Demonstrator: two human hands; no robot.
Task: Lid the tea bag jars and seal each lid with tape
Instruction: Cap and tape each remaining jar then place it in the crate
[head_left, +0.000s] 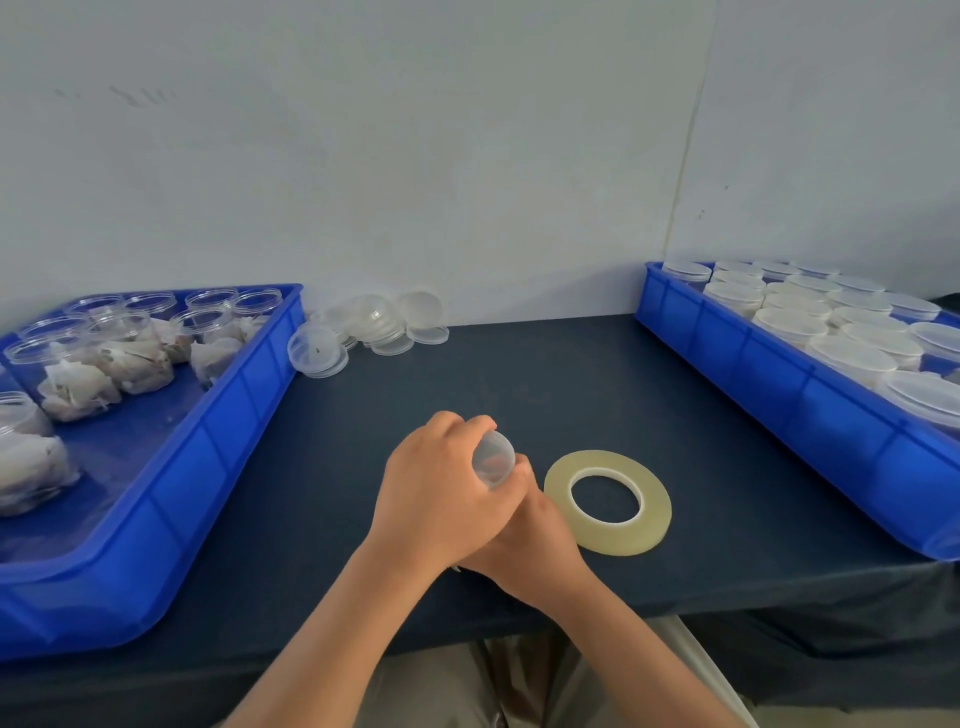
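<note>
Gripping a small jar (493, 457) tipped sideways at near centre, the left hand (441, 493) curls round it, probably for taping. The right hand (540, 545) has its fingers hidden, grip unclear. The tape roll (652, 512) lies just right.

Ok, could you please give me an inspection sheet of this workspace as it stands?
Surface: table under a dark cover.
Job's things: small clear jar held at the table's middle; tape roll lying flat just right of the hands; left blue tray with open jars of tea bags; right blue tray with lidded jars.
Clutter: loose clear lids heaped at the back, beside the left blue tray.
Grippers: left hand grips the jar; right hand lies partly under the left, its grip unclear.
Cables: nothing seen.
Surroundings: pale wall, with a corner at the right.
</note>
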